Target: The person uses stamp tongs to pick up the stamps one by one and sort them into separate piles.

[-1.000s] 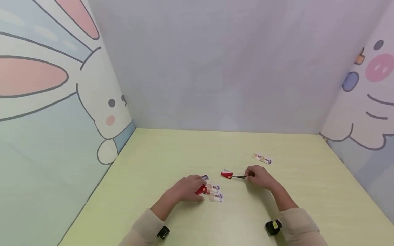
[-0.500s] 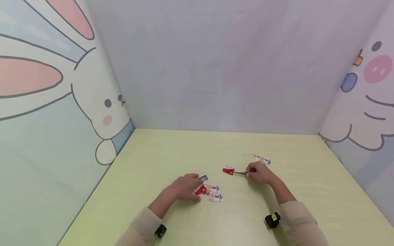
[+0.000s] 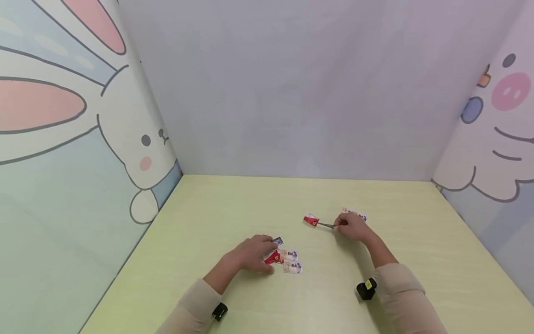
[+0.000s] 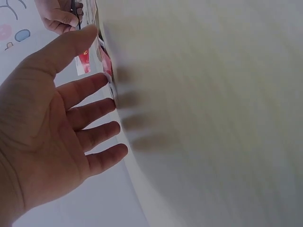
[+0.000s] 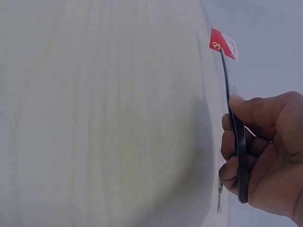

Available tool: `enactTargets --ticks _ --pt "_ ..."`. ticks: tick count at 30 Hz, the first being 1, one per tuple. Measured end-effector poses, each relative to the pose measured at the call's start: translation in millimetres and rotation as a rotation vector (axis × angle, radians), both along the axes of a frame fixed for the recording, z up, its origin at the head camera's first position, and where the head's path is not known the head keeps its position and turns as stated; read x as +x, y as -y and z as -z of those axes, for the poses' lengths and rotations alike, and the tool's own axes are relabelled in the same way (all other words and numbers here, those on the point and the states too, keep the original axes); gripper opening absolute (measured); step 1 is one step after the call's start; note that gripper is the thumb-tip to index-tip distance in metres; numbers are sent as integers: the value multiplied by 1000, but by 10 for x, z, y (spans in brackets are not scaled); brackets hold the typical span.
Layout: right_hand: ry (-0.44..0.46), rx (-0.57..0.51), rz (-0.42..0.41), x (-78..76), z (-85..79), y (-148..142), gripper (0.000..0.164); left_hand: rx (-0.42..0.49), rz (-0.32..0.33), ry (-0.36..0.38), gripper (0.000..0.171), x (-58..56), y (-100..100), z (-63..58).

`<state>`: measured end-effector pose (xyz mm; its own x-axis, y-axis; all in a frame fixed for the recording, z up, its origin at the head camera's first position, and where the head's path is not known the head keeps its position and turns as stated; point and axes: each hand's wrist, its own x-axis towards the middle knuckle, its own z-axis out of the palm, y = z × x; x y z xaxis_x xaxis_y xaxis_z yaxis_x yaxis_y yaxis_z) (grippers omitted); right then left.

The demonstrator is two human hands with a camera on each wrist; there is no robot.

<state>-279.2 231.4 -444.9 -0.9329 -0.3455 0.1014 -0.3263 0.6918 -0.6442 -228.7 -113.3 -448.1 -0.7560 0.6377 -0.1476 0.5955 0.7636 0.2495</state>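
Observation:
My right hand (image 3: pixel 352 227) grips a pair of dark tweezers (image 5: pixel 239 142) between thumb and fingers. Clamped in the tweezer tips is a small red and white stamp (image 5: pixel 222 43) with a yellow emblem, lifted above the table in the right wrist view. My left hand (image 3: pixel 252 253) is spread low over the table, its fingers (image 4: pixel 90 113) nearly straight and their tips right at the tabletop. Beside it lies a group of stamps: a red one (image 3: pixel 272 257) partly under the fingers, a dark bluish one (image 3: pixel 277 241), and two pale printed ones, the nearer pale stamp (image 3: pixel 293 267) lying lowest.
A strip of pale stamps (image 3: pixel 362 216) lies farther back, partly covered by my right hand in the head view. The pale yellow table (image 3: pixel 233 199) meets a grey back wall (image 3: pixel 292 93) and side walls with cartoon animals. Both wrists carry small black cameras.
My right hand has moved away toward the back of the table, carrying the tweezers and stamp, and now overlaps the strip of stamps. My left hand has stayed almost in place.

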Motion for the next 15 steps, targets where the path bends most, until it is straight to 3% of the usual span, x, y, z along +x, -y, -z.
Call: enactTargets --ticks 15 --pt "31 27 125 -102 48 28 5 12 -29 14 64 6 -52 20"
